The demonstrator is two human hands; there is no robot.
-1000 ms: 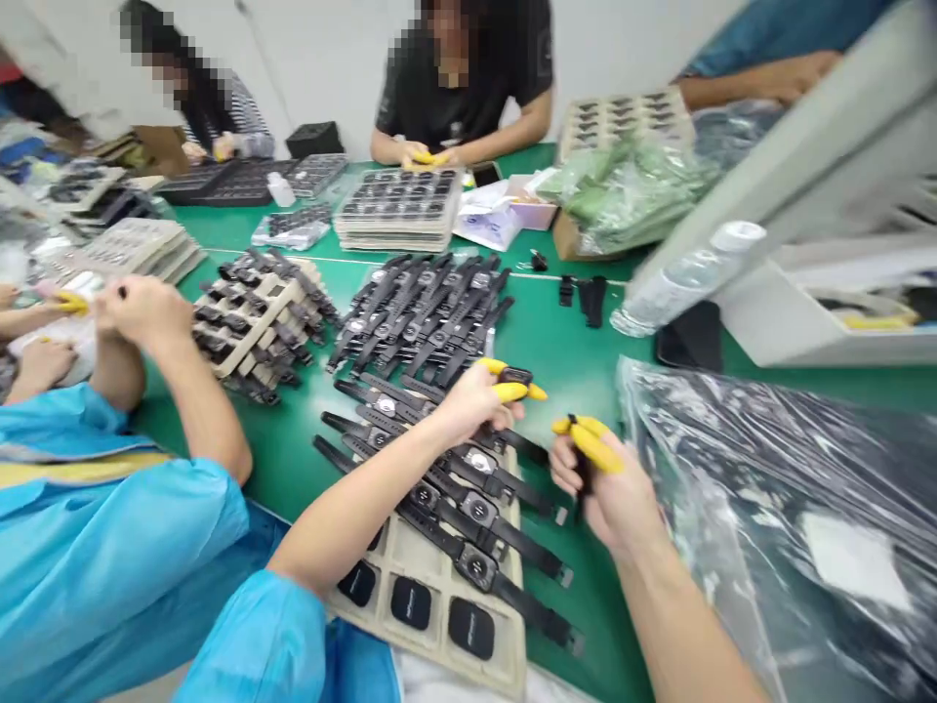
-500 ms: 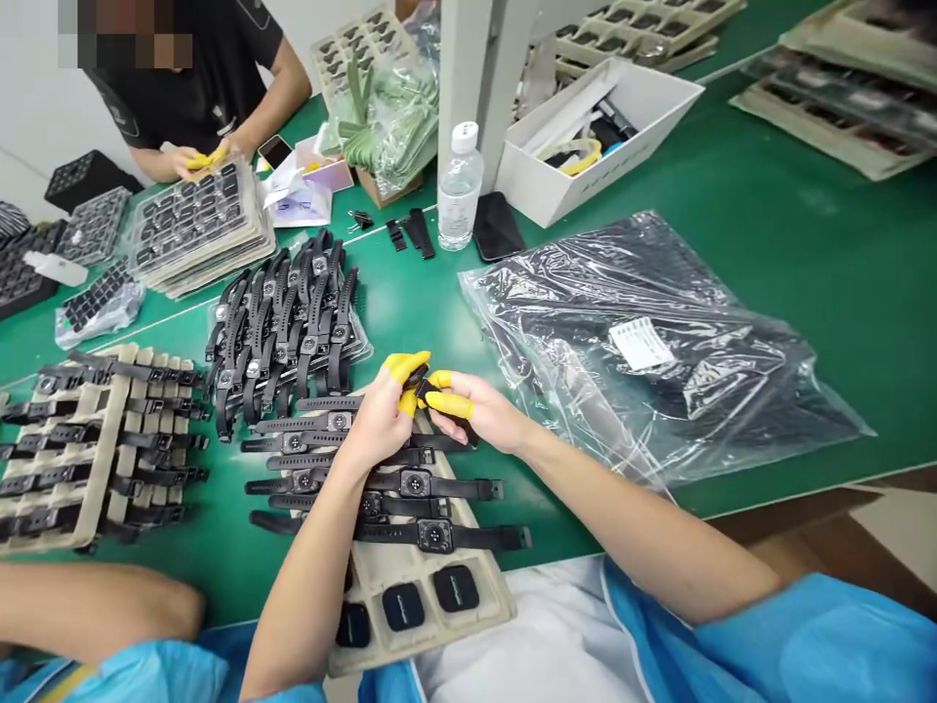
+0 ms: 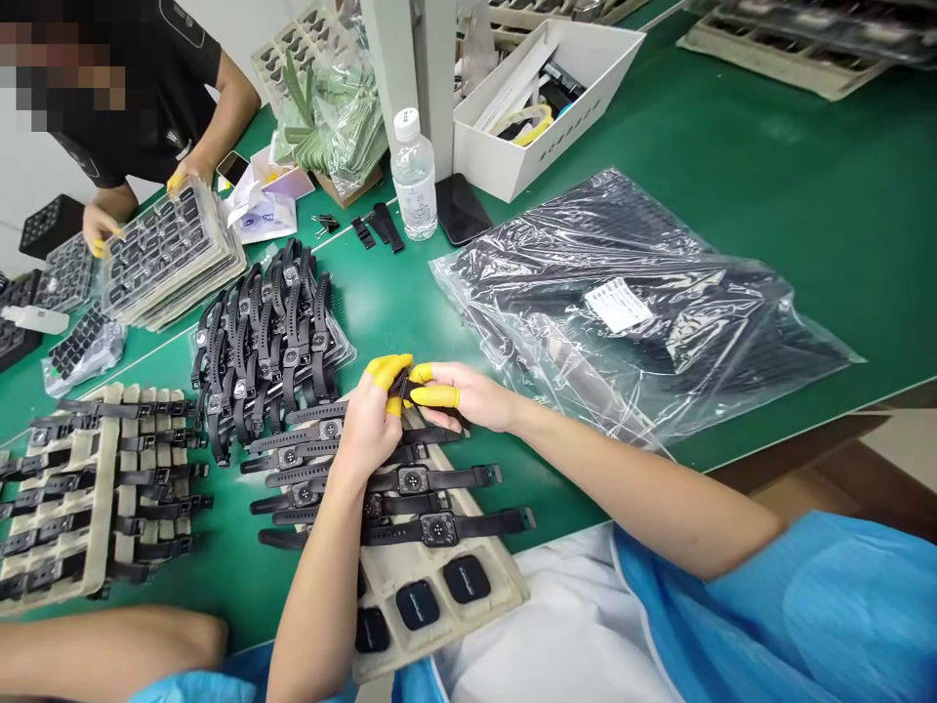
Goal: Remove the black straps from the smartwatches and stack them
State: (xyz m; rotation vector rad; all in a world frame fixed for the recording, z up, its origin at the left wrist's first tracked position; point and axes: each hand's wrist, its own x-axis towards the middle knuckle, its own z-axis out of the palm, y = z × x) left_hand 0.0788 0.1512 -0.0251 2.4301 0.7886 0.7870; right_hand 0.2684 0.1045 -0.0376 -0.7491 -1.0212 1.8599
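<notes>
Yellow finger covers are on both of my hands, which meet above the upper end of a beige tray (image 3: 490, 583). My left hand (image 3: 373, 415) is closed on a small black watch part (image 3: 401, 384). Pressed against the same part from the right is my right hand (image 3: 458, 395), with a black strap partly hidden under its fingers. Below them, black watches with straps (image 3: 439, 529) lie crosswise over the tray. Square black watch bodies (image 3: 467, 579) sit in the tray's near compartments.
A pile of strapped watches (image 3: 267, 337) and another loaded tray (image 3: 102, 498) stand left. Right lies a plastic bag of black straps (image 3: 659, 312). Behind are a bottle (image 3: 415, 186), a phone (image 3: 461, 209) and a white box (image 3: 542, 117). Another person's forearm (image 3: 109, 649) rests lower left.
The view has shifted, so most table items appear farther left or higher. My hands stay together at the black part. The person across has moved their hands apart, onto the stacked trays.
</notes>
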